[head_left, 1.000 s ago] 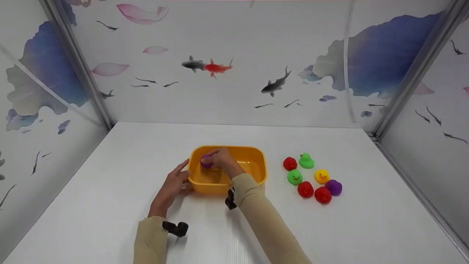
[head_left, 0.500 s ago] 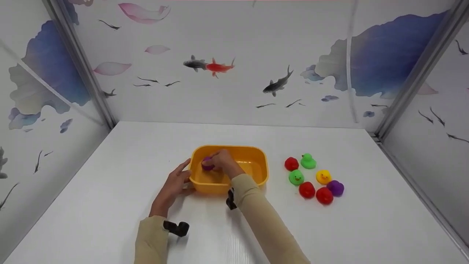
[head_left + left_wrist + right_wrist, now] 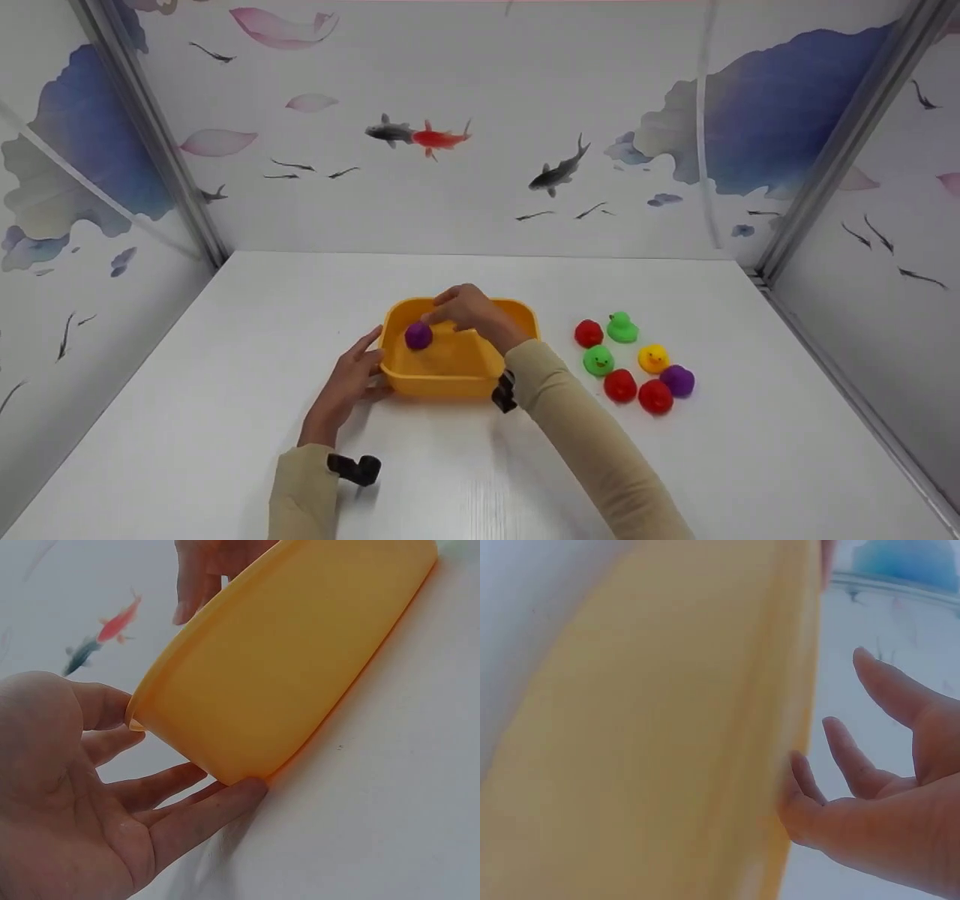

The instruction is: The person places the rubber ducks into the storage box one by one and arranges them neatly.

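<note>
The left hand [image 3: 349, 379] reached to the left end of a yellow tub [image 3: 442, 387], its fingers mostly straight and spread against it. Inside the tub, toward that end, lay a purple toy [image 3: 418, 336], just beside the fingertips of the right hand [image 3: 472, 309]; contact was hard to tell. That hand hung over the tub, fingers apart and gripping nothing, its forearm [image 3: 592, 431] slanting in from the lower right. The tub hid the toy in both wrist views.
</note>
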